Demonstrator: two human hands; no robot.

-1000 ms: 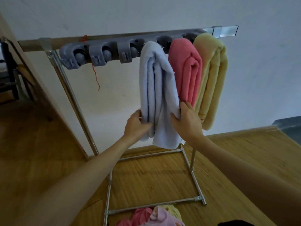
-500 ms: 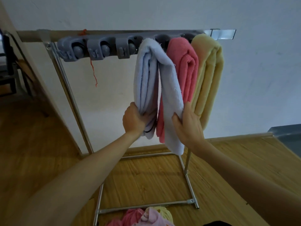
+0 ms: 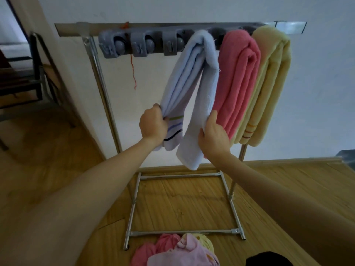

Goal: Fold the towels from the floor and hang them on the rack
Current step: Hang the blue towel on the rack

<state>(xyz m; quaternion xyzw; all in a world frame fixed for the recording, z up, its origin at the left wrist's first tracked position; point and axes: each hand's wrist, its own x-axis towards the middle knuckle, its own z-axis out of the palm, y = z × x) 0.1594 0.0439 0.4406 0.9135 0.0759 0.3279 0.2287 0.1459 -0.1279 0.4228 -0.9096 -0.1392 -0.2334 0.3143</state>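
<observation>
the pale blue towel [image 3: 194,73] drapes over the rack [image 3: 92,52] bar. left hand [image 3: 152,127] grips the striped end, right hand [image 3: 214,134] pinches the other; level both ends, avoiding the pink towel [image 3: 238,73].

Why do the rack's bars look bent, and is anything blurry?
Head view: wide-angle lens bows the rack and stretches the forearms at the edges; soft, even light, no glare; blue towel and both hands are sharp; floor towels slightly soft.
</observation>
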